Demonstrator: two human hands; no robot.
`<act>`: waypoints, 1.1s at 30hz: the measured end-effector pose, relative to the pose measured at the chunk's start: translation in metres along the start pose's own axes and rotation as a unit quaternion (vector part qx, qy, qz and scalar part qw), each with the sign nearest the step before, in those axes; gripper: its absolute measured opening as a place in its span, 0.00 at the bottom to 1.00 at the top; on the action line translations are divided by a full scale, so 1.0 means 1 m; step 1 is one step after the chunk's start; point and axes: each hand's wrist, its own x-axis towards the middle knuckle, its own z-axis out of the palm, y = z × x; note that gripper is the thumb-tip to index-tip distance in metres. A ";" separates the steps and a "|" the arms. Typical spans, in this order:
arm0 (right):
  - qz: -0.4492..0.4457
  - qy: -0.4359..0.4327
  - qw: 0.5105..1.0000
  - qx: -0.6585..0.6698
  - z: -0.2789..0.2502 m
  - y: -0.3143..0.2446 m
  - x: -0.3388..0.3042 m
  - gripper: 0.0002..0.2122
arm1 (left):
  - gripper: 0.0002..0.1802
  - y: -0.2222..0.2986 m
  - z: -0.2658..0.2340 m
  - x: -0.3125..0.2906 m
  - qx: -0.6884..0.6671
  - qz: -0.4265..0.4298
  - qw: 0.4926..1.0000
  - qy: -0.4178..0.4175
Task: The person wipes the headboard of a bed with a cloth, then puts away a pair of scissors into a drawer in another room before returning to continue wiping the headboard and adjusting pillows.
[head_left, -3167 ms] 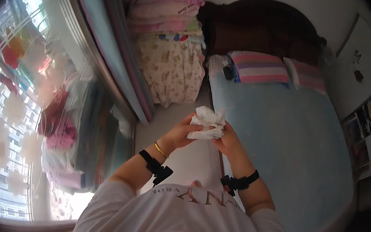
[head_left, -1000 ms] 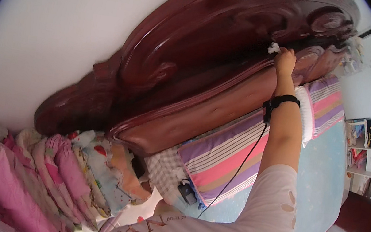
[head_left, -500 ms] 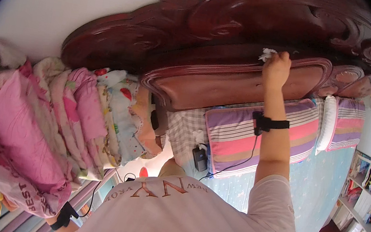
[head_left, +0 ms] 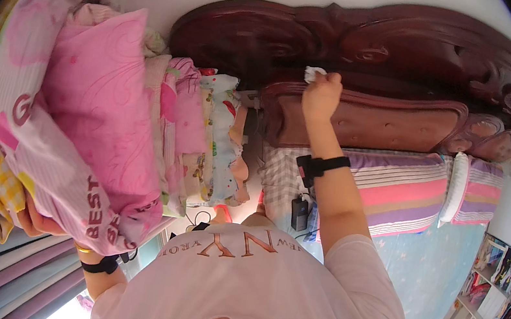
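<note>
Head view: right hand (head_left: 320, 95), upper centre of the frame, has its fingers clenched around a small crumpled white cloth (head_left: 313, 73), which sticks out just above the knuckles. The cloth is pressed to the carved dark red wooden headboard (head_left: 413, 58), at the groove where the upper carved crest meets the lower padded brown panel (head_left: 397, 128). That groove's long axis runs left to right across the frame, arching toward the right rim; most of its length lies to the right of the fingers, with a shorter stretch to the left. The right hand is plainly the nearer one to the headboard.

Left hand (head_left: 38, 220), lower left of the frame, sits beneath a tall stack of folded pink, yellow-checked and floral quilts (head_left: 99, 111). It is mostly hidden by a pink striped pillow; whether its fingers grip or merely prop the stack cannot be told.

Below the headboard lie pink, purple and white striped pillows (head_left: 413, 201) on a pale blue bed sheet (head_left: 430, 262). A small black device with a cable (head_left: 299, 212) rests by the pillows. The headboard's far right end bends away at the rim, and the cloth's underside is unseen.
</note>
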 end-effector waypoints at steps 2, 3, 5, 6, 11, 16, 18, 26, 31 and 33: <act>-0.017 0.000 1.000 0.010 0.010 -0.026 -0.008 0.07 | 0.23 0.000 -0.001 -0.001 -0.007 -0.007 1.000 0.009; -0.027 -0.009 1.000 0.013 0.015 -0.036 -0.013 0.07 | 0.22 0.002 -0.002 0.000 -0.011 -0.010 1.000 0.008; -0.024 -0.021 0.999 0.044 0.032 -0.056 -0.020 0.07 | 0.25 0.012 -0.006 0.002 -0.015 -0.070 0.997 -0.002; -0.051 -0.065 0.996 0.028 0.030 -0.071 -0.023 0.07 | 0.26 0.005 -0.011 0.002 0.015 -0.031 0.999 -0.010; -0.133 -0.118 0.984 -0.001 0.039 -0.080 -0.042 0.07 | 0.25 -0.005 -0.025 0.006 0.010 -0.025 0.999 -0.029; -0.336 -0.215 0.911 -0.105 0.044 -0.062 -0.057 0.10 | 0.25 -0.013 -0.024 -0.004 -0.042 -0.041 0.997 -0.046; -0.380 -0.267 0.883 -0.070 0.033 -0.048 -0.066 0.10 | 0.25 -0.010 -0.022 -0.002 -0.027 -0.019 0.999 -0.035; 0.263 -0.005 0.887 0.380 -0.079 0.054 -0.041 0.13 | 0.23 -0.021 -0.031 0.004 -0.081 0.012 0.994 -0.067; 0.089 0.296 0.950 -0.046 -0.157 0.246 0.005 0.14 | 0.23 -0.002 -0.033 0.007 -0.032 0.016 0.998 -0.058; 0.102 0.344 0.932 -0.053 -0.172 0.306 0.026 0.14 | 0.23 0.006 -0.031 0.009 -0.016 0.022 0.998 -0.056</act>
